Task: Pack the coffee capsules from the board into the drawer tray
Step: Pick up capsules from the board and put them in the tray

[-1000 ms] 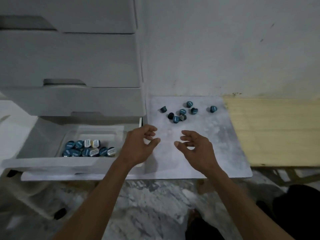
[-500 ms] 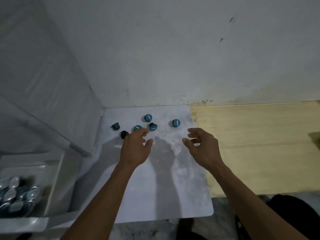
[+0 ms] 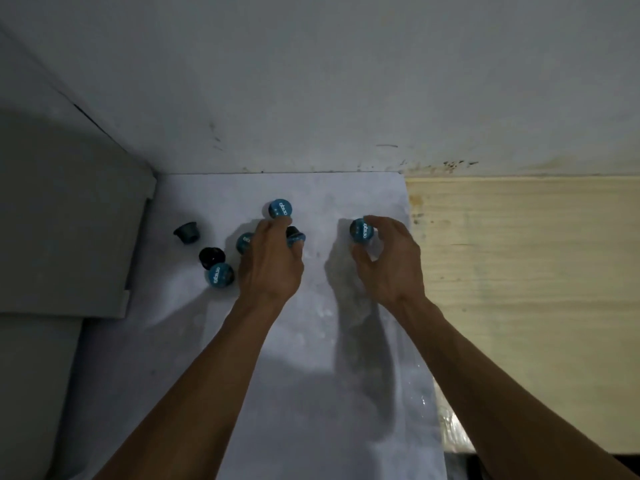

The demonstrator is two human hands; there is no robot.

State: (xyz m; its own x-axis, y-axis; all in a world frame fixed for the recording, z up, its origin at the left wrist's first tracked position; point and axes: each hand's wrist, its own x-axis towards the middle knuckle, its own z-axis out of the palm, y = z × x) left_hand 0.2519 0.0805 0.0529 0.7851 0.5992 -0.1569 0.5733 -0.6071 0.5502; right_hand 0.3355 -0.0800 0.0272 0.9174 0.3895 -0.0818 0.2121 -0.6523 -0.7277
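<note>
Head view
Backdrop: pale, matte wall [image 3: 329, 81], scuffed and speckled with dark marks along its foot at 12 o'clock.
Board: white, flat, faintly mottled like marble [image 3: 277, 375], rectangular, running from the wall down to 6 o'clock.
Wood panel: light, straight-grained plank surface [image 3: 519, 271] touching the board's edge at 3 o'clock.
Cabinet: smooth grey boxy side [image 3: 69, 220] at 9 o'clock; the drawer tray is out of frame.
Capsules counted: seven visible, small round cups with glossy teal foil lids bearing white print, dark bodies.
Far capsule: lid up [image 3: 281, 208], at 12 o'clock of the cluster, just beyond the left fingertips.
Tipped dark capsule: lying on its side [image 3: 187, 232] at 9 o'clock, apart from the rest.
Black capsule: dark underside showing [image 3: 210, 257], touching the teal-lidded capsule [image 3: 220, 275] at 7 o'clock.
Half-hidden capsule: lid partly behind the left hand [image 3: 243, 242].
Left hand: knuckles up [image 3: 272, 263], fingers curled down and pinching a teal-rimmed capsule [image 3: 295, 237].
Right hand: curved like a claw [image 3: 388, 258], thumb and forefinger closing around a lone capsule [image 3: 361, 231] that rests on the board at 1 o'clock.
</note>
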